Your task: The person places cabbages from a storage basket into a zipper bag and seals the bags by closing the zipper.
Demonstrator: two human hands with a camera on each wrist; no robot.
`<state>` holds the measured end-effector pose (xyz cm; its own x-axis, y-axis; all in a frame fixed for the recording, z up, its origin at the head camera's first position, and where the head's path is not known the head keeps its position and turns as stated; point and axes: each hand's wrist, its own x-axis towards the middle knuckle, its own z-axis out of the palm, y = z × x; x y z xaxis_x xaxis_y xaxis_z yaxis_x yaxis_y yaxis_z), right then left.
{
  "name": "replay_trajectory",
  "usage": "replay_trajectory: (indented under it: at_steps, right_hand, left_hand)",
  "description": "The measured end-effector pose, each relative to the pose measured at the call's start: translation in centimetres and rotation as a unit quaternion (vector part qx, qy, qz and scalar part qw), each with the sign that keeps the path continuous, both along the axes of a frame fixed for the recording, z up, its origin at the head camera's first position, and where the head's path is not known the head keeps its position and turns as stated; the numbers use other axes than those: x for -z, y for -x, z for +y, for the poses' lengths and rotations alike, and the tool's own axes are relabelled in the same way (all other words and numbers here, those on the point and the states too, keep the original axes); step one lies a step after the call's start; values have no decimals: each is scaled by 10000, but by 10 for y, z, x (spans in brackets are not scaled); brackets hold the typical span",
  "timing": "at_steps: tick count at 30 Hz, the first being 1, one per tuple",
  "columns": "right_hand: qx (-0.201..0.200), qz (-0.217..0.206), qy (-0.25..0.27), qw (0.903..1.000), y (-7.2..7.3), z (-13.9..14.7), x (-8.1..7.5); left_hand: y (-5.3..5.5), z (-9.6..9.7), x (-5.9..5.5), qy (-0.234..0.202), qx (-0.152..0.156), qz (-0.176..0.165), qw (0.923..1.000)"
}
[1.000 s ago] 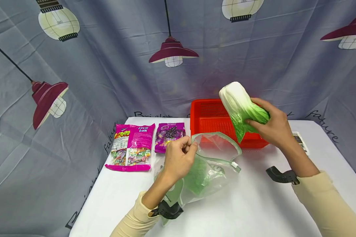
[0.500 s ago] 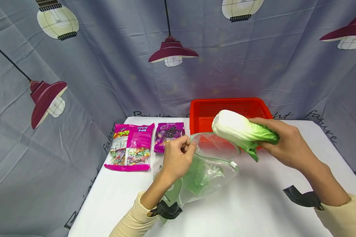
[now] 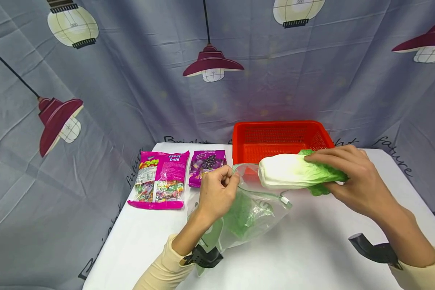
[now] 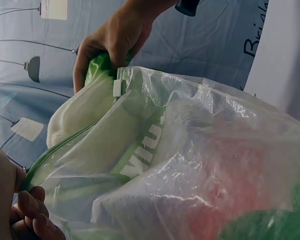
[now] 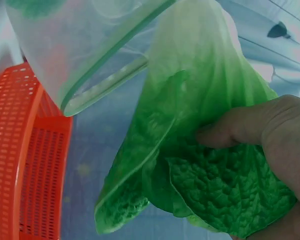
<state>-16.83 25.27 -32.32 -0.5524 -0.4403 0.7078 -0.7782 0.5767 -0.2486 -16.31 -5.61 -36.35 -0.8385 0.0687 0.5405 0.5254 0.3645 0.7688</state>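
My right hand (image 3: pixel 355 181) grips a napa cabbage (image 3: pixel 288 171) by its green leafy end, the white base pointing left at the mouth of a clear zip bag (image 3: pixel 261 217). In the right wrist view the thumb presses on the crinkled leaves (image 5: pixel 225 185). My left hand (image 3: pixel 217 193) pinches the bag's green-edged rim at its left side, and the mouth stands open. Something leafy green (image 3: pixel 239 213) shows through the bag's wall. A white slider (image 4: pixel 117 88) sits at one end of the zip, close beside the cabbage in the left wrist view.
Behind the bag stands a red plastic basket (image 3: pixel 282 139). On the left of the white table (image 3: pixel 311 249) lie a large pink candy bag (image 3: pixel 159 181) and a smaller purple packet (image 3: pixel 203 163). A patterned grey curtain (image 3: pixel 148 80) hangs behind.
My right hand has brought the cabbage down and turned it from base-up to nearly level, base leftward, over the bag's mouth. The left hand and the bag have stayed almost still.
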Motion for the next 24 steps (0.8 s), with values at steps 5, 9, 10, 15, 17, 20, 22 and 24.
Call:
replay_trajectory:
  at_steps: [5,9,10,15,17,20,22,24]
  right_hand:
    - [-129,41,-112,9998,-5,-3,-3]
    - [-75,171,-360,9992,-7,-11,-5]
    - [-33,204,-461,9987,-7,-13,-6]
    - [105,356,-1055,9937,-7,-24,-9]
    - [58,367,-1186,9922,-7,-30,-8]
    - [-20,349,-1248,9916,-8,-38,-7]
    - [-45,346,-1312,9907,-9,-43,-7]
    - [-22,378,-1397,9895,-10,-47,-7]
  left_hand:
    - [0,1,0,-24,44,-13,10000]
    - [-3,2,0,-78,160,-144,9997]
    - [-3,2,0,-87,186,-155,9997]
    - [-4,4,-1,-70,199,-12,9998]
    - [-5,5,-1,-86,209,48,9997]
    - [-6,6,-2,-129,283,97,9995]
    - [-6,7,-3,-146,325,100,9993]
    - [-7,8,-4,-128,349,118,9992]
